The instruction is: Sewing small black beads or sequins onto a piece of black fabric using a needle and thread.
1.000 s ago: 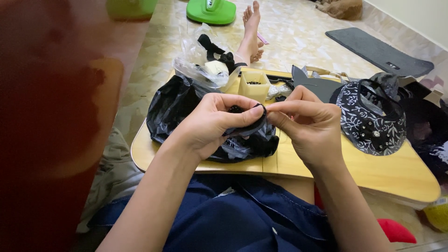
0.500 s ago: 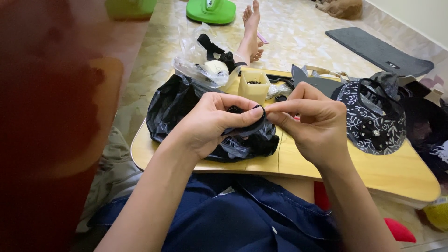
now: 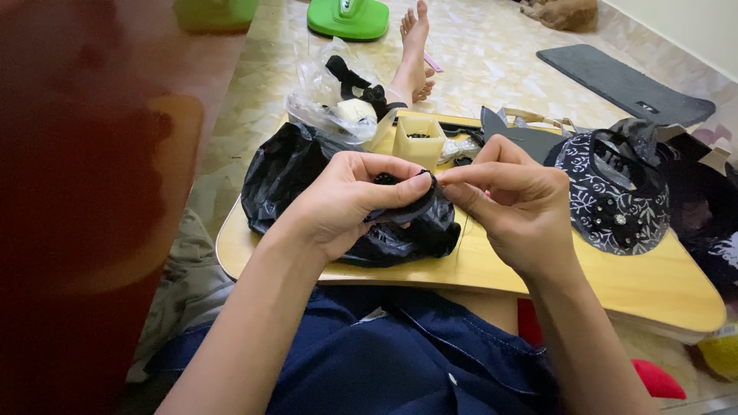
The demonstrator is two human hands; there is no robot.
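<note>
Two hands meet over a low wooden desk (image 3: 538, 273) that sits across the person's lap, near enough that the work stays close under the eyes. On the near left of the desk lies a crumpled black bag (image 3: 284, 173), slumped open so that its contents are within reach, and far behind it a clear plastic bag (image 3: 327, 107) holds more black pieces and something pale. To the right sits a black visor (image 3: 611, 192) with a white floral print and small bright studs, laid flat with its brim toward the person, as if set by for comparison or later use. A small yellow box (image 3: 419, 138) stands at the far middle, open at the top, holding tiny dark bits handy for picking. The left hand (image 3: 346, 204) cups a black strip (image 3: 400, 211) of cloth, its thumb and forefinger pressed together on the strip's end so it stays taut and raised off the desk. The right hand (image 3: 507, 207) comes in from the right, its fingers pinching something very small at that same end, just touching the left thumb; what it is I cannot tell, perhaps a needle or a bead. A bare foot (image 3: 415, 46) rests on the tiled floor beyond.
</note>
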